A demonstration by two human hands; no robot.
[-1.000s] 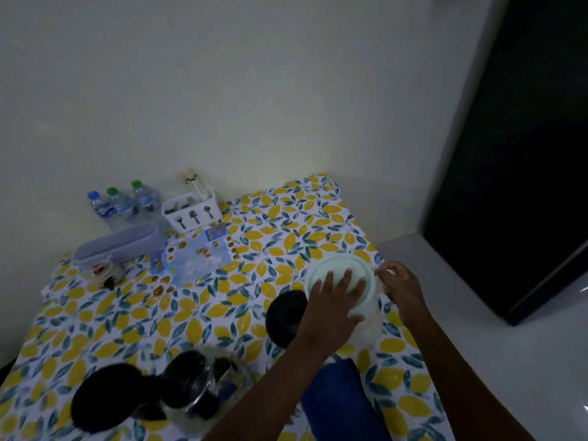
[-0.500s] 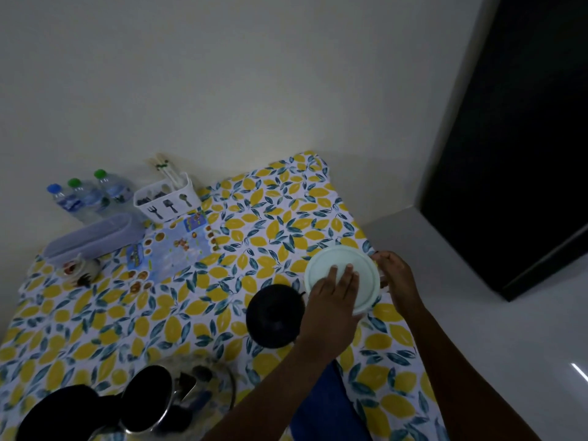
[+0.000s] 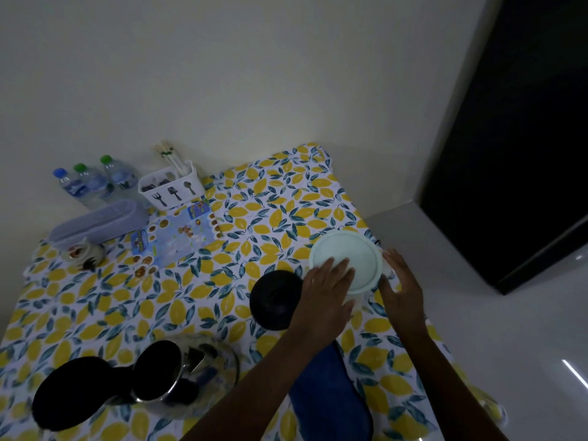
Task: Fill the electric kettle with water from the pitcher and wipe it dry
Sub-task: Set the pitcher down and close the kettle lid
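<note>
The clear pitcher stands near the table's right edge, capped by a pale green round lid (image 3: 350, 256). My left hand (image 3: 324, 294) lies on the lid's near-left part, fingers flat on top and palm over the rim. Just right of the pitcher, my right hand (image 3: 402, 288) has its fingers spread, and I cannot tell if it touches. The steel electric kettle (image 3: 159, 374) sits at the lower left with its black lid (image 3: 73, 393) flipped open. Its black round base (image 3: 275, 299) lies left of the pitcher. A blue cloth (image 3: 327, 396) lies under my left forearm.
At the back left stand three water bottles (image 3: 92, 183), a white cutlery holder (image 3: 171, 186), a lavender box (image 3: 98, 221) and a small figurine (image 3: 82, 253). A printed blue sheet (image 3: 178, 233) lies on the lemon tablecloth (image 3: 197, 300). The pitcher is close to the table's right edge, with floor beyond.
My right hand has come off the pitcher's side and spread open. My left hand has slid back toward the lid's near edge. The view shifted slightly.
</note>
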